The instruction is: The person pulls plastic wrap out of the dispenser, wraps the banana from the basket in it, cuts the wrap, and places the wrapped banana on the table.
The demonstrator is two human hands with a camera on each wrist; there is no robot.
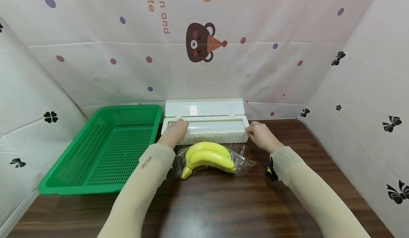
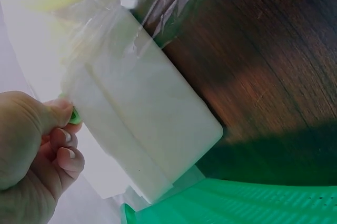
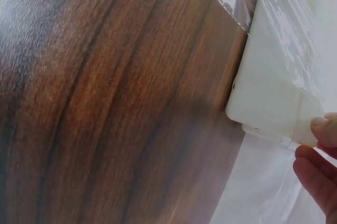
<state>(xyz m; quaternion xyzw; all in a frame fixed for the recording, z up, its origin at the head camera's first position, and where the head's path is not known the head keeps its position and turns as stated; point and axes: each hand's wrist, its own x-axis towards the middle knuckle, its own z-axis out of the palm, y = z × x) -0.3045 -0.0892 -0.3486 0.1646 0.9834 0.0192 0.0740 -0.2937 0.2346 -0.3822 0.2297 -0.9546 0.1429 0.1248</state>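
Observation:
A white cling film dispenser [image 1: 220,137] lies along the back of the table, its lid [image 1: 220,107] raised. From its front, clear cling film [image 1: 243,161] stretches over a bunch of yellow bananas [image 1: 207,156]. My left hand [image 1: 176,129] is at the dispenser's left end. In the left wrist view, its thumb and finger pinch a small green slide cutter [image 2: 75,116] on the rim, the other fingers curled. My right hand [image 1: 262,136] holds the front right corner between thumb and fingers, as the right wrist view shows [image 3: 324,150]. The film roll inside is partly visible.
A green plastic basket [image 1: 156,119] stands on the left, close beside the dispenser. Printed cloth walls [image 1: 271,78] enclose the back and sides of the dark wooden table [image 1: 217,202]. A black band [image 1: 271,170] hangs at the right wrist.

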